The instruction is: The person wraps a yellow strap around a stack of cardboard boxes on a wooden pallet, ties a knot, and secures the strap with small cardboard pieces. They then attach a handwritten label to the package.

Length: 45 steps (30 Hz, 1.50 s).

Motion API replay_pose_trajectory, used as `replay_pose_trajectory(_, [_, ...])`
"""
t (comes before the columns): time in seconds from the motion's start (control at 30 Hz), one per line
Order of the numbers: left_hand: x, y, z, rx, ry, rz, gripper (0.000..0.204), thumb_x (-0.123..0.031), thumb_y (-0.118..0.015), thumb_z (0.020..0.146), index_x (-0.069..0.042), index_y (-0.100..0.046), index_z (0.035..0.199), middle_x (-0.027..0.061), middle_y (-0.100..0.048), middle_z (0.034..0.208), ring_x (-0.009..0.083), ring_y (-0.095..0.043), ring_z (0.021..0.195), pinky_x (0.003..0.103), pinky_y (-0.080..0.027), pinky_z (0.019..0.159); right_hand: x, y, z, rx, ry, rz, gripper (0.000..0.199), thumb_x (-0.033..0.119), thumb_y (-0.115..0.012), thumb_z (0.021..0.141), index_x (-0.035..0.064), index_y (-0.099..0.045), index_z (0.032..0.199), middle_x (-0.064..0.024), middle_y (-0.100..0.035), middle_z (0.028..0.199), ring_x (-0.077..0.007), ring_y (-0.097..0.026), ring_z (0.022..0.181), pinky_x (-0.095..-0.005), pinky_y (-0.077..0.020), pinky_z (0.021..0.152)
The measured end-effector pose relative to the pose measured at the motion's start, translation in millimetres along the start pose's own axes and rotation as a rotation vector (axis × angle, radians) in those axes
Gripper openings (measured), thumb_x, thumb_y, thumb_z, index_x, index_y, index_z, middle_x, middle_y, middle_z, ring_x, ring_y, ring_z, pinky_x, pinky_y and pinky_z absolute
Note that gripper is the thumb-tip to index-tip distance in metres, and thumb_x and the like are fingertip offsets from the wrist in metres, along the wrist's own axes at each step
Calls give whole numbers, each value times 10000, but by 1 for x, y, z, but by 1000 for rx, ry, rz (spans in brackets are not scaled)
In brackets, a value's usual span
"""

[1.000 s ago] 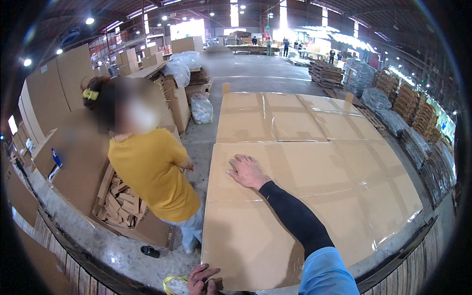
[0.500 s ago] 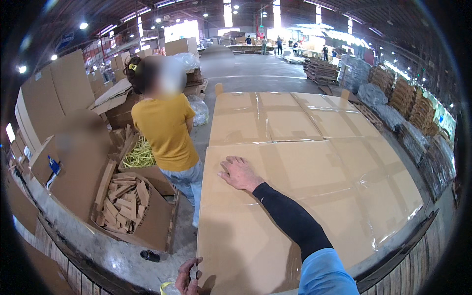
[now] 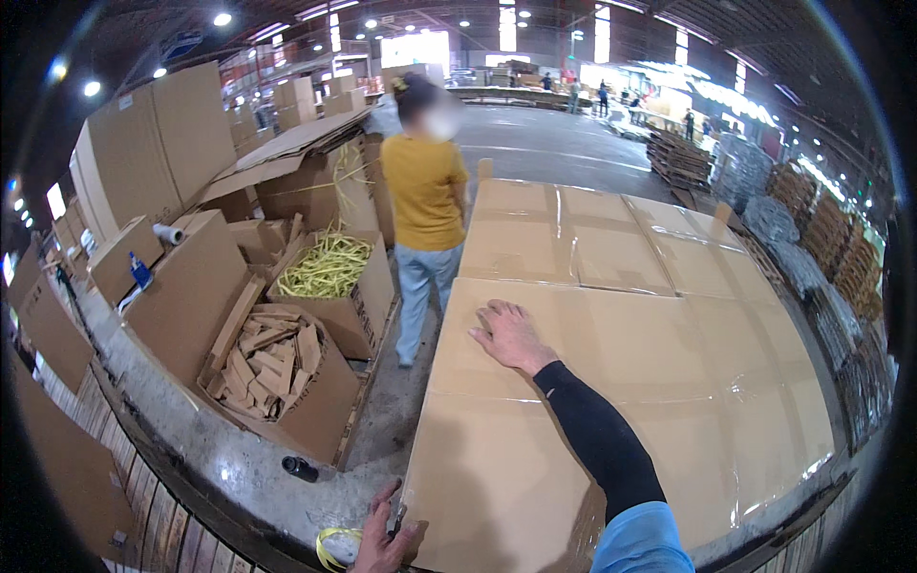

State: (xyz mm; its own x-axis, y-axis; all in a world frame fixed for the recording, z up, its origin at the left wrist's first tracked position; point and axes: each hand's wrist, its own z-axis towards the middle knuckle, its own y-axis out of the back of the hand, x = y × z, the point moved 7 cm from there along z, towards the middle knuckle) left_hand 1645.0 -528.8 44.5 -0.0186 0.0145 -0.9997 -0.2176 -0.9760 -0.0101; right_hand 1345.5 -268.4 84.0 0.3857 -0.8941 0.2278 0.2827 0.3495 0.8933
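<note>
My right hand [image 3: 514,336] lies palm down on a wide, flat cardboard carton [image 3: 611,349], fingers stretched out and somewhat apart. A black sleeve covers that forearm. At the carton's near left edge is my left hand [image 3: 382,537], its fingers apart and pointing up along the side. A small dark patch shows between its thumb and fingers; I cannot tell what it is. Beside this hand, yellow strapping [image 3: 330,549] forms a loop low on the left. Clear tape runs over the carton tops, and another taped carton [image 3: 521,234] adjoins at the far side.
A person in a yellow shirt [image 3: 420,191] stands left of the cartons, facing away. Open boxes hold cardboard scraps [image 3: 272,368] and yellow straps [image 3: 327,265]. A black cylinder [image 3: 300,468] lies on the concrete floor. Wrapped stacks [image 3: 778,224] line the right side.
The view has turned left, so the cartons sit farther right in it. The person in yellow has stepped farther away. My left hand's fingers have spread; my right hand stays on the carton.
</note>
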Motion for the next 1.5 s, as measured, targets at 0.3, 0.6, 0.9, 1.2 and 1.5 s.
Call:
replay_pose_trajectory(0.3, [-38, 18, -4, -34, -224, 636, 692, -178, -639, 931, -48, -323, 1533, 301, -231, 1583, 442, -299, 1430, 500, -285, 1159, 3, 4, -2, -7, 31, -21, 476, 412, -554, 966, 31, -616, 1245, -207, -551, 1314, -365, -486, 1284, -512, -370, 1079])
replay_pose_trajectory(0.6, [-18, -5, 14, 120, -374, 535, 576, -393, -744, 882, 18, -556, 1240, 280, -249, 1562, 456, -257, 1440, 522, -295, 1162, -5, -5, 5, -1, 29, -7, 479, 395, -605, 942, 45, -618, 1269, -236, -572, 1336, -402, -508, 1278, -505, -377, 1103])
replay_pose_trajectory(0.9, [-25, 46, -39, 12, -463, 290, 703, -258, -644, 979, -76, -297, 1562, 202, -305, 1591, 420, -315, 1443, 530, -282, 1154, -8, -4, -2, -52, 42, 46, 417, 264, -657, 934, -23, -611, 1234, -246, -556, 1345, -396, -512, 1267, -472, -396, 1092])
replay_pose_trajectory(1.2, [49, 330, -98, -546, -242, -52, 330, -164, -650, 968, 21, -606, 1236, 191, -595, 1344, 315, -562, 1265, 420, -419, 1090, -67, -9, -25, -133, -238, -69, 400, 222, -586, 973, -66, -590, 1249, -250, -586, 1283, -394, -542, 1206, -448, -416, 1052])
replay_pose_trajectory(1.5, [84, 547, -144, -994, -214, -261, 238, -77, -599, 991, 27, -632, 1202, 124, -688, 1199, 181, -622, 1131, 340, -461, 1022, -36, -47, 31, -38, -630, -236, 545, 390, -574, 958, -113, -623, 1161, -314, -637, 1094, -405, -610, 1059, -454, -465, 931])
